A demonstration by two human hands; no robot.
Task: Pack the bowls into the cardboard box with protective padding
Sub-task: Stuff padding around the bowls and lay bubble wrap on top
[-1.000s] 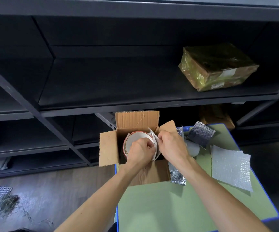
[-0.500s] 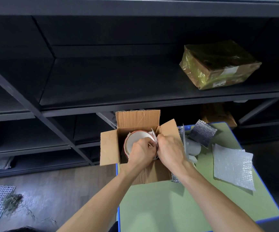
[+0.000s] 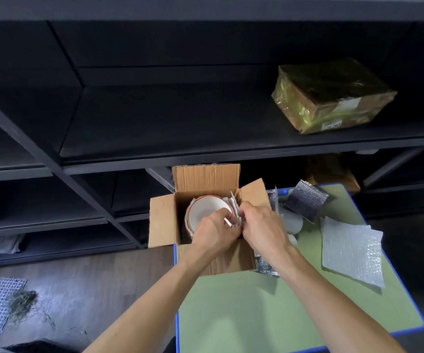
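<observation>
We see the cardboard box (image 3: pixel 213 220) standing open at the far left corner of the green surface (image 3: pixel 256 314), its four flaps spread outward. Inside it a white bowl (image 3: pixel 204 208) with a red rim stands on edge, its open face turned toward us and slightly up, its rim running top to bottom in the box. Both hands (image 3: pixel 241 231) are together over the box's right half. The left hand (image 3: pixel 213 234) and the right hand (image 3: pixel 263 231) each pinch folded white padding sheets (image 3: pixel 233 211) that stand upright just right of the bowl, between it and the box wall. To the right of the box, silver foil padding (image 3: pixel 306 202) lies near a sheet of bubble wrap (image 3: pixel 350 250). A plastic-wrapped parcel (image 3: pixel 330 95) sits on the dark shelf (image 3: pixel 180 128) behind.
</observation>
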